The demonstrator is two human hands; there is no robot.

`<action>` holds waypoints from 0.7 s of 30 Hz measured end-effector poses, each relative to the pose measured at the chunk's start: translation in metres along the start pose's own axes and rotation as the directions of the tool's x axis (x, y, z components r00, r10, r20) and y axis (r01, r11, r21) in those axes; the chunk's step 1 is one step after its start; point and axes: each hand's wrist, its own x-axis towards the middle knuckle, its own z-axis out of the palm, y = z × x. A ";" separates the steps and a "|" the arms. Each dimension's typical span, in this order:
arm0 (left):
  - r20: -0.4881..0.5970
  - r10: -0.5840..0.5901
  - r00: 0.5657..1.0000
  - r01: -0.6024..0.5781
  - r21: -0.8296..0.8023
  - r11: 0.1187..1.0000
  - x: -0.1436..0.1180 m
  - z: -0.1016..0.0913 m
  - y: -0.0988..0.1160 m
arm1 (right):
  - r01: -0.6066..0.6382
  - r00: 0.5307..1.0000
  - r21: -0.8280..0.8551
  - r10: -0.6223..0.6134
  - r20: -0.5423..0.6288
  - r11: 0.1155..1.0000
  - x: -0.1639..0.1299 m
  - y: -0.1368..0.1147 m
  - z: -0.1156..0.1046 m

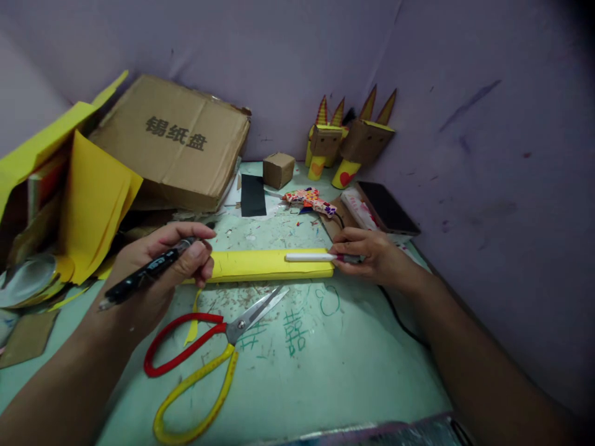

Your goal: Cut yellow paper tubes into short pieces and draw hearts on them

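Observation:
A black pen (151, 272) is held in my left hand (160, 279), gripped by the thumb and fingers at the left end of a folded strip of yellow paper (260, 265). Over the strip's right end, my right hand (376, 259) pinches a marker with a white barrel and a dark red end (309, 257); it points left along the paper. Just in front of the strip lie scissors (237, 328) with one red and one yellow handle, their blades slightly apart.
At the back are a cardboard box (181, 142), a small cardboard block (279, 170) and cardboard animal figures (365, 139). A patterned glue gun (311, 200) lies near a dark phone (388, 207). Yellow paper (95, 204) and a tape roll (30, 282) crowd the left.

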 end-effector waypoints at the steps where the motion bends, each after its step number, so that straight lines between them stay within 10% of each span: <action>1: -0.037 0.004 0.999 -0.005 -0.020 1.000 0.000 -0.002 0.001 | 0.003 1.000 0.003 -0.003 0.000 1.000 0.000 0.000 0.000; 10: -0.350 -0.054 0.935 0.026 -0.084 0.996 0.004 -0.016 0.017 | 0.014 1.000 0.006 -0.014 -0.018 1.000 0.000 -0.001 0.001; 14: -0.411 0.040 0.911 0.029 0.161 0.987 0.003 -0.030 0.018 | 0.013 1.000 0.016 -0.012 -0.019 1.000 -0.001 -0.001 0.002; 21: -0.193 -0.138 0.971 0.237 0.797 0.556 0.002 -0.073 0.015 | 0.005 1.000 -0.010 -0.005 -0.004 1.000 0.000 -0.004 0.001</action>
